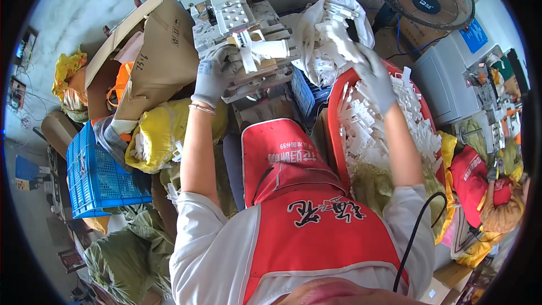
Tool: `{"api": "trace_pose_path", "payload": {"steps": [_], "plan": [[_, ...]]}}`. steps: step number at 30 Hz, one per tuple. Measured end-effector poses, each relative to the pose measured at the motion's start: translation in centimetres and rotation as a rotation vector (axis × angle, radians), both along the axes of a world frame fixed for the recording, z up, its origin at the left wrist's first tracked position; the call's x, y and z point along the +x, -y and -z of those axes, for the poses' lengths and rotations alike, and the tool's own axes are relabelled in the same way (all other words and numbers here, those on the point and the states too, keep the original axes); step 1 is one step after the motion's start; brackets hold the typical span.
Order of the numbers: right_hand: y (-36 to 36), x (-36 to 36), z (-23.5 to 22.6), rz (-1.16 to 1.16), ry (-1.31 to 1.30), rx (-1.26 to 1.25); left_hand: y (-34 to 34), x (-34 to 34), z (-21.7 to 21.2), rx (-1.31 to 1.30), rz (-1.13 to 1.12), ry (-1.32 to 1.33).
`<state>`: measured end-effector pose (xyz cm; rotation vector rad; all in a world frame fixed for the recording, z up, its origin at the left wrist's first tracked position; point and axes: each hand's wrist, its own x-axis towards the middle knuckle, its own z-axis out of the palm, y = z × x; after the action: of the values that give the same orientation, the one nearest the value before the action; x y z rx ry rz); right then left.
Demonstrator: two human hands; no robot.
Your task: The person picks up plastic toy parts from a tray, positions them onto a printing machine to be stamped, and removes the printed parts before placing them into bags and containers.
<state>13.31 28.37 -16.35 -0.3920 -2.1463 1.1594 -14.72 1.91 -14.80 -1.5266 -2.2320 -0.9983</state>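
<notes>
My left hand (213,74), in a grey-white glove, is at the front of a metal machine (234,17). Its fingers curl at the left end of a white gun-shaped plastic part (262,49), which lies across the machine's fixture. Further right, my gloved right hand (374,76) is raised above the edge of a red tub (334,121). A long white plastic piece (341,42), smeared by motion, extends from its fingers over a white sack (307,34) of similar parts. The fingertips of that hand are partly blurred.
White plastic pieces (367,130) heap in the red tub. A cardboard box (152,62), yellow bag (164,130) and blue basket (93,175) crowd the left. A fan (426,3) stands at far right. Another person in an orange-brown sleeve (499,212) works at the right edge.
</notes>
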Motion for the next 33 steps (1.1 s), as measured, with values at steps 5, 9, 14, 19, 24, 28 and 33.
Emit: {"api": "trace_pose_path", "payload": {"steps": [5, 9, 14, 19, 24, 28, 33], "plan": [[1.3, -7.4, 0.5, -0.065, -0.047, -0.006, 1.6, -1.5, -1.7, -0.004, -0.124, 0.071], [3.8, -9.7, 0.3, -0.107, -0.068, 0.222, 7.2, -2.2, 0.2, 0.181, -0.231, 0.141], [6.3, -13.3, -0.9, -0.257, 0.01, 0.572, 17.2, 0.4, 7.1, 0.315, -0.499, 0.29], [6.1, -14.9, -1.9, -0.39, 0.174, 0.798, 26.1, 4.0, 13.3, 0.513, -0.652, 0.62], [7.2, -12.0, -2.6, -0.335, 0.159, 0.718, 31.6, 7.9, 17.7, 0.361, -0.962, 0.528], [5.5, -5.4, 1.3, -0.067, -0.041, 0.705, 32.7, 10.0, 18.4, 0.037, -1.19, 0.541], [4.9, 9.2, 7.5, 0.08, 0.619, 0.558, 30.3, 8.5, 21.2, -0.095, -0.916, 0.454]]}}
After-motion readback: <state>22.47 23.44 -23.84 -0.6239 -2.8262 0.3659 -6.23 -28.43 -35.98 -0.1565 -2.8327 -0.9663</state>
